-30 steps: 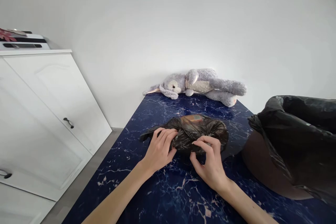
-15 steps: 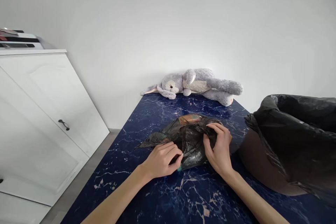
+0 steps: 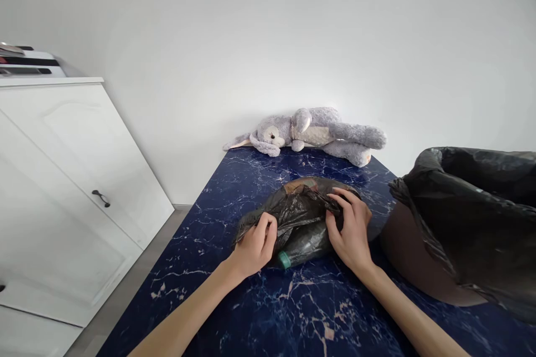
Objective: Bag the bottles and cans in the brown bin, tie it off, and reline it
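A filled black plastic bag (image 3: 299,223) lies on the dark blue marbled table (image 3: 259,312). Something with a green cap (image 3: 285,260) pokes out at the bag's near edge, and a brownish thing shows through at its far side. My left hand (image 3: 256,246) is closed on the bag's left edge. My right hand (image 3: 350,226) is closed on the crumpled plastic at its right top. Both hands grip the bag from either side.
A brown bin lined with a black bag (image 3: 464,223) stands on the table at the right. A grey plush toy (image 3: 310,134) lies along the table's far edge by the wall. A white cabinet (image 3: 62,189) with dark handles stands at the left.
Both hands have gathered the bag's plastic inward: the left edge has been pulled in, my right hand has moved up onto the top, and the green cap has come into view.
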{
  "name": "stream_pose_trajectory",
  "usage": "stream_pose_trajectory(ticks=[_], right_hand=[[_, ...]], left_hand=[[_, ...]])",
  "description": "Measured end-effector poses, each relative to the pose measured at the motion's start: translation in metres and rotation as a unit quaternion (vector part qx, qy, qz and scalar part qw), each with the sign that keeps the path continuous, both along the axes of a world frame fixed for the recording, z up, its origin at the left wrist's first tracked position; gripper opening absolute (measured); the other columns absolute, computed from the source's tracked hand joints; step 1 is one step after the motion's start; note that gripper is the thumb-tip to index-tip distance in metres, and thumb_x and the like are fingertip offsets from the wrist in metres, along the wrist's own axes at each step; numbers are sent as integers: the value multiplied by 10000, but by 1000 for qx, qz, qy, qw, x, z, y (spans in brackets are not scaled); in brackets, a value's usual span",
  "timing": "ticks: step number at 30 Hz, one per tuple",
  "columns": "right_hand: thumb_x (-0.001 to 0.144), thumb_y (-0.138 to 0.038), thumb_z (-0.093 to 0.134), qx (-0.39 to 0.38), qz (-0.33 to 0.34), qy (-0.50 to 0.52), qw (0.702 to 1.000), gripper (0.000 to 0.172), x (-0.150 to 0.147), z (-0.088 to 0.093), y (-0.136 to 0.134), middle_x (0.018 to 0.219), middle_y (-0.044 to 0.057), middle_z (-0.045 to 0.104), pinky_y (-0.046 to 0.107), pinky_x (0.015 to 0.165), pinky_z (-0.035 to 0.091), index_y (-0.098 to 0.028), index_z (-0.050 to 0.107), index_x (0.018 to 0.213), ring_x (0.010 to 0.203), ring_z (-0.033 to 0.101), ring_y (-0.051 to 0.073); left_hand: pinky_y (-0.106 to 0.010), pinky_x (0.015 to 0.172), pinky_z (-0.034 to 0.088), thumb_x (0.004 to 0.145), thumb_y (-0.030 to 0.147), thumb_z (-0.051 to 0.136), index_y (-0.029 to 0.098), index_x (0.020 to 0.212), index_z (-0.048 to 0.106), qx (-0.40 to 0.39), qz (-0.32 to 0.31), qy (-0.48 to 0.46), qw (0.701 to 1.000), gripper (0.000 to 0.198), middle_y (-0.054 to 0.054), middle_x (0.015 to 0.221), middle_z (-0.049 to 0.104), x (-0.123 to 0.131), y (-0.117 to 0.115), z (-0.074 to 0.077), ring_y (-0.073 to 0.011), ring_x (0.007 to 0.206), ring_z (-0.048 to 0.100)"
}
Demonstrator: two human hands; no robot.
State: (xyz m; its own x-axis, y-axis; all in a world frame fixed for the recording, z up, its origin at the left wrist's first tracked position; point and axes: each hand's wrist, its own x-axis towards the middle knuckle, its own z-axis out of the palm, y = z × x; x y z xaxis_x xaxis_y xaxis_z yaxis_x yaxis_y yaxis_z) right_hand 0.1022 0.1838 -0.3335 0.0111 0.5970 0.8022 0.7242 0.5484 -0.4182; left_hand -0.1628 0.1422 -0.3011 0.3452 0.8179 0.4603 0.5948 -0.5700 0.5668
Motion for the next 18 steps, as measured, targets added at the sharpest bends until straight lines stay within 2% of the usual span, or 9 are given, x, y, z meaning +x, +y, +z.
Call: stream_pose_trajectory(ticks=[3,5,8,11,13,15,18], right_hand=[[999,-209,551,7,28,0,1000,361,-3,1,-7,1375,134,571,594,1132,409,-272,553,1355,1346,520,349],[962,-180,562,8,45,4,999,386,-4,1,-11,1340,135,561,582,1098,447,-268,552,1337,1315,529,348],[932,-160,565,4,56,14,998,396,-6,0,-12,1295,131,547,587,1072,464,-262,553,1315,1257,542,342],[907,-148,567,-5,56,25,998,400,-6,-3,-12,1257,125,534,588,1056,469,-257,559,1292,1227,542,342],[887,-137,569,-12,54,31,998,409,-6,-4,-11,1236,122,523,582,1041,472,-253,566,1279,1231,533,350],[866,-126,572,-19,55,35,998,417,-5,-5,-10,1213,117,514,559,1014,484,-249,575,1265,1214,534,347],[830,-96,563,-28,67,40,997,442,-5,-4,-10,1169,93,519,475,937,513,-249,581,1243,1094,569,293]], left_hand=[[-250,583,355,1155,315,284,236,999,487,-32,65,-32,997,268,62,696,485,1,5,0,-125,550,502],[-258,591,358,1157,356,270,232,986,514,-56,86,-42,994,323,60,673,483,0,8,-1,-135,553,508],[-270,574,341,1142,408,316,222,974,585,-92,85,-34,991,367,61,615,473,-3,13,-3,-143,510,485],[-281,580,370,1084,380,438,213,948,654,-123,68,-15,990,305,22,631,562,-4,15,-7,-157,516,515],[-295,614,440,1030,347,512,208,973,703,-145,56,-8,988,243,-41,754,682,-5,15,-9,-187,595,606],[-323,694,530,1001,359,559,211,1095,741,-172,47,-12,984,253,-115,1013,773,-4,14,-9,-245,784,722],[-368,894,597,1014,432,567,245,1310,717,-215,39,-30,975,381,-144,1354,737,-3,11,-7,-318,1164,736]])
